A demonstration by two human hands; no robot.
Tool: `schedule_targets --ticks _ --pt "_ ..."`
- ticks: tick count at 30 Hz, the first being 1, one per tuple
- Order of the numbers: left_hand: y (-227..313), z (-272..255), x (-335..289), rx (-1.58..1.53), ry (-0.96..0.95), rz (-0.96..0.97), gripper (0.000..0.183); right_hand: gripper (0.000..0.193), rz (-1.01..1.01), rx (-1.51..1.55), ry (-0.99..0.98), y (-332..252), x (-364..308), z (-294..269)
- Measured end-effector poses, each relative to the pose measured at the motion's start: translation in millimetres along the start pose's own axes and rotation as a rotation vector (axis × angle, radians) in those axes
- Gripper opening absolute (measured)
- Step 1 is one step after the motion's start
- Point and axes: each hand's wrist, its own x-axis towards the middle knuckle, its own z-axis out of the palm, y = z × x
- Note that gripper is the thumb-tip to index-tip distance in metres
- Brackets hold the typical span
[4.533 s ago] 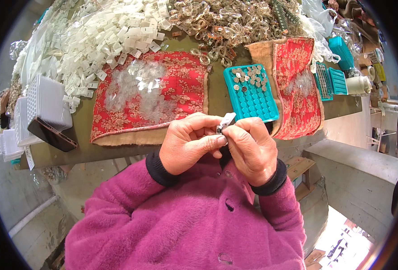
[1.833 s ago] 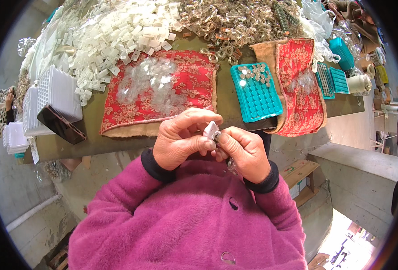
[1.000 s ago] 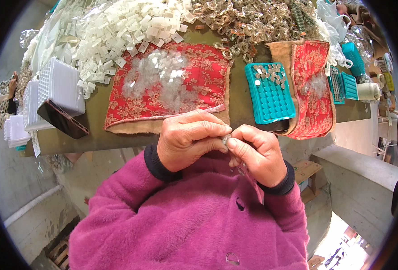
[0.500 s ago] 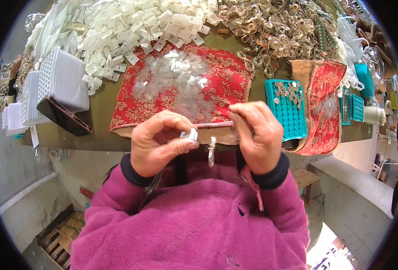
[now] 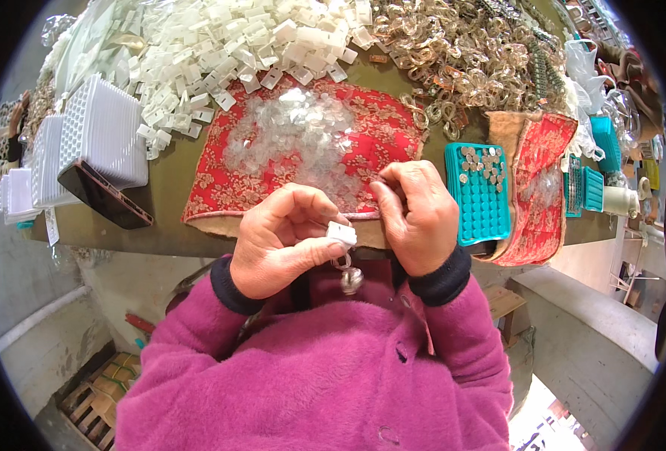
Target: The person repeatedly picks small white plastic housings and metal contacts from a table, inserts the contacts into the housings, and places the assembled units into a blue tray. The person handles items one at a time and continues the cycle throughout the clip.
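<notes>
Between the thumb and fingers of my left hand [image 5: 284, 239] is a small white plastic block [image 5: 341, 234]. Just below the block hangs a shiny bundled cord [image 5: 351, 279], bunched into a small loop; it looks joined to the block, though I cannot see how. My right hand [image 5: 421, 218] is a little to the right of the block, with its fingers curled and pinched together over the front edge of the red flowered cloth [image 5: 382, 128]. Whatever those fingers pinch, if anything, is too small to make out. Many clear thin discs [image 5: 295, 131] lie scattered on the cloth.
A heap of white plastic pieces [image 5: 235, 45] covers the back left, bundled cords [image 5: 453, 56] the back right. White ridged trays [image 5: 103, 135] and a dark phone [image 5: 103, 194] stand at left. A teal tray [image 5: 483, 210] with small round metal pieces sits right, beside a folded red cloth [image 5: 540, 218].
My left hand has moved slightly right with the white block, and the hanging cord bundle has swung to just below it. My right hand has shifted a little left, still pinched.
</notes>
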Motion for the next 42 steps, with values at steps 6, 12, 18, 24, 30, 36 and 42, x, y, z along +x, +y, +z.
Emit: schedule_targets --ticks 6,12,18,24,30,36,42 --pt "-4 10 1 -0.169 0.013 -0.024 0.035 0.016 -0.072 -0.132 0.032 4 5 11" --pt "-3 16 1 -0.143 0.055 0.017 0.028 0.016 0.020 0.109 0.117 10 -6 5" --pt "-9 23 7 -0.199 0.075 -0.025 0.023 0.028 0.284 0.429 0.050 3 -18 -3" --pt "-8 26 8 -0.263 0.021 -0.082 0.023 0.012 0.675 1.081 -0.140 -2 -27 -27" --pt "-15 37 14 -0.420 -0.053 -0.093 0.024 0.012 0.648 1.198 -0.063 -11 -38 -35" --pt "-21 39 15 -0.485 -0.072 -0.150 0.025 0.014 0.324 0.857 0.082 -20 -53 -38" --pt "-23 46 15 -0.537 -0.161 -0.161 0.022 0.008 0.173 0.645 0.081 -20 -62 -49"
